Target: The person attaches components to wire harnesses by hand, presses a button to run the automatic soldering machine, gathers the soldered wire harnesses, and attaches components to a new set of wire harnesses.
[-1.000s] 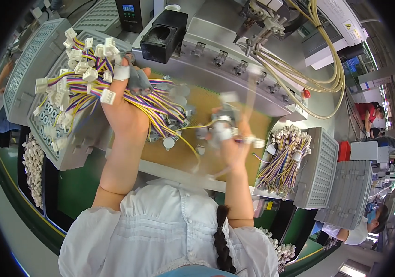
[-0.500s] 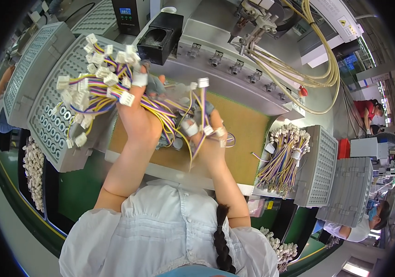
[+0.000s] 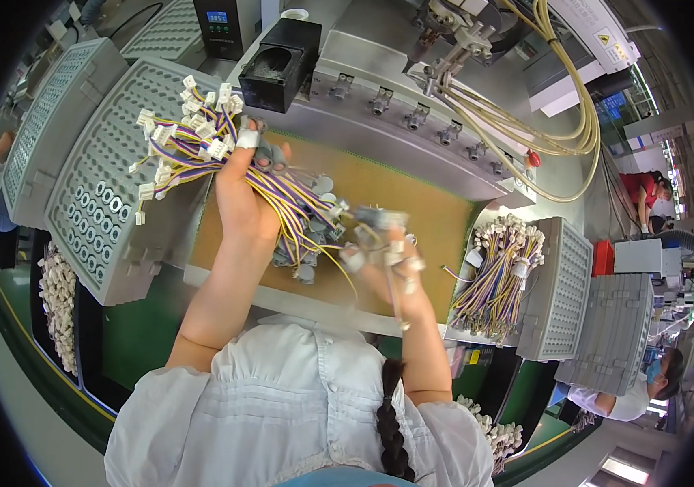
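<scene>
apparently, the step is handling single strands: the blurred right hand [image 3: 387, 269] has a loose strand [image 3: 397, 299] by it, but its finger opening and grip cannot be told. just past it, the left hand [image 3: 241, 177] curls closed around the wire bundle [image 3: 288, 197] above the brown mat [image 3: 438, 207]. the next move calls for untangled strands. bare mat lies rightward; the grey tray [image 3: 132, 93] crowds the left, the metal rail [image 3: 360, 123] the far edge.

Room rightward over mat [image 3: 438, 215], wires [image 3: 283, 203] blocking left
</scene>
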The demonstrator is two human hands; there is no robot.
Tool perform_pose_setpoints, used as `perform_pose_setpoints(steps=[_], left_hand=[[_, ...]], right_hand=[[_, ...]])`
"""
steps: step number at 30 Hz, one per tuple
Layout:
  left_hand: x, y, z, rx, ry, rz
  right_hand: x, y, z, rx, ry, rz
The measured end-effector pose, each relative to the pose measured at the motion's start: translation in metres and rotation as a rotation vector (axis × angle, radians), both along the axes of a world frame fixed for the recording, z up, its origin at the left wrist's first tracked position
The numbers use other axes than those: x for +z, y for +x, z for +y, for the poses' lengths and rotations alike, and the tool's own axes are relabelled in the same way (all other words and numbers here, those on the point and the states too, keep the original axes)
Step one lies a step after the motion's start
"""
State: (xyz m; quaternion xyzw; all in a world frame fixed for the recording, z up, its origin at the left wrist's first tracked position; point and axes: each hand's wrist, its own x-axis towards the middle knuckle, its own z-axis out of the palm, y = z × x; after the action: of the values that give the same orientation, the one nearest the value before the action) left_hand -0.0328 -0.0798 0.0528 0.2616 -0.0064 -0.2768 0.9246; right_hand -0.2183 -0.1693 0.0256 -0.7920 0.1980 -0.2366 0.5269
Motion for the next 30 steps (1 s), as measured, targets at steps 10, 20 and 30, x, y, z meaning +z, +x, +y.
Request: perform_pose_setpoints(steps=[10,20,30], left_hand=[[-0.003,0.005,0.006,-0.121,0.199,-0.206],[-0.055,0.026,0.016,-0.645,-0.160,-0.375],[-0.029,-0.003,0.013,-0.516,-0.113,-0.317]], right_hand=[[0.046,-0.013,-0.002,-0.004,0.884,-0.378],[0.094,0.044,-0.015,0.065,0.300,-0.159],[0.126,0.042,-0.026,0.246,-0.528,-0.135]])
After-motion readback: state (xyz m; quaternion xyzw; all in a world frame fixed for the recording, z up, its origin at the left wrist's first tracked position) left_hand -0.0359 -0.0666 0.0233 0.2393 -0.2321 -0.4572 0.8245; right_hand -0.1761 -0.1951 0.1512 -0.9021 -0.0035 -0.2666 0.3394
